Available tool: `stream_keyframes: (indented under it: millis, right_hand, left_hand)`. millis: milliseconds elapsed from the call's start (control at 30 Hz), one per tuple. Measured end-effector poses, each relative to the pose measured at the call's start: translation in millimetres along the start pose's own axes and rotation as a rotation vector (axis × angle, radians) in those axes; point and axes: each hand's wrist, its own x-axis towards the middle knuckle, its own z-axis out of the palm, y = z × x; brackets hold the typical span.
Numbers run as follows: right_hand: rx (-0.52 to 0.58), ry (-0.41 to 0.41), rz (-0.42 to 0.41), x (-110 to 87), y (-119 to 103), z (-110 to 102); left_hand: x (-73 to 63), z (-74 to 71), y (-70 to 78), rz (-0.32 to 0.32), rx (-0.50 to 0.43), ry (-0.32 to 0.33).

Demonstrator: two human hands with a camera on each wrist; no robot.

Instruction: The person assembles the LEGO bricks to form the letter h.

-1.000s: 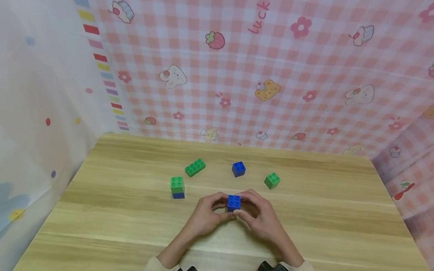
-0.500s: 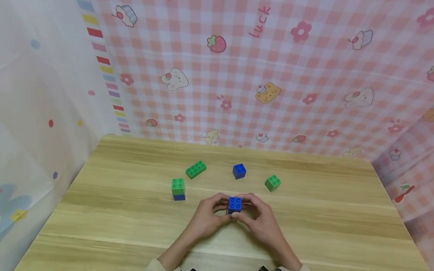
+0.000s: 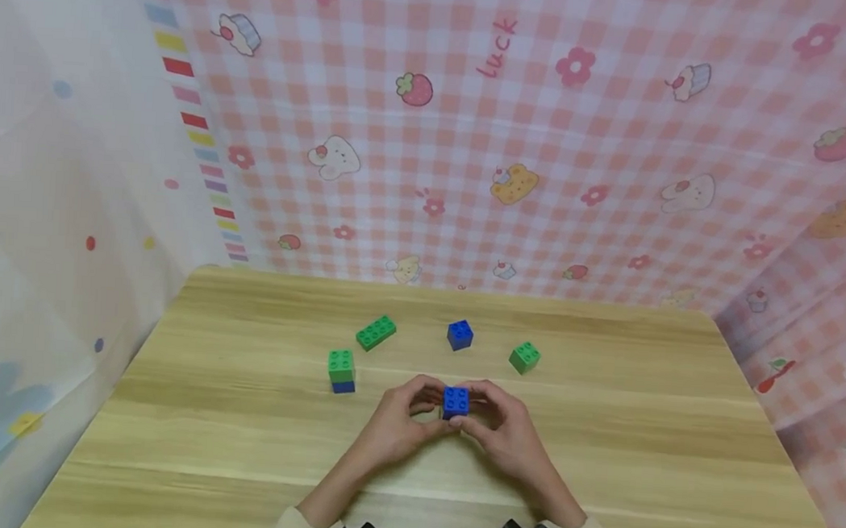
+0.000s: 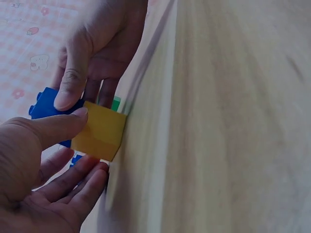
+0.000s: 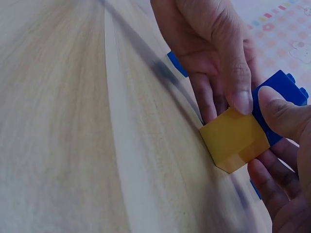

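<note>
Both hands meet at a two-brick stack in front of the person. Its upper piece is a blue toy brick (image 3: 456, 402) with studs facing up. Below it a yellow toy brick (image 4: 102, 128) shows in the wrist views, joined to the blue one. My left hand (image 3: 400, 426) grips the yellow brick, its thumb near the seam. With the thumb on the side of the blue brick, my right hand (image 3: 510, 431) holds the stack from the other side. In the right wrist view the yellow brick's lower end is close over the tabletop.
Beyond the hands lie a long green brick (image 3: 376, 333), a blue brick (image 3: 460, 335) and a small green brick (image 3: 525, 357). A green-on-blue stack (image 3: 341, 369) stands left of the hands. A patterned curtain (image 3: 438, 136) rises behind the wooden table (image 3: 636, 471).
The head view has shifted slightly. Both hands keep their hold on the blue and yellow stack, almost still; the other bricks stay where they were.
</note>
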Motion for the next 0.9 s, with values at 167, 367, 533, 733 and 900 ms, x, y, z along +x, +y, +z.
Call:
stream_keyframes:
  millis: [167,367,533,733,900]
  right_hand:
    - [0.000,-0.010,0.018,0.2,-2,-1]
    - [-0.018,-0.014,0.023,-1.2,-2,-2]
    - [-0.021,-0.016,0.015,-1.5,-1,-3]
    - [-0.007,-0.009,0.003,-3.5,-1,-4]
    - [0.005,-0.009,0.002,-4.8,0,-6]
  left_hand:
    - [-2.9,-6.6,2.9,0.012,0.015,0.003]
    - [-8.0,-15.1,9.9,0.032,0.026,0.016]
    - [-12.0,-24.2,18.7,0.070,0.055,0.046]
    - [-16.9,-36.1,33.4,0.094,0.067,0.096]
    - [-21.2,-46.2,44.3,0.122,0.102,0.155]
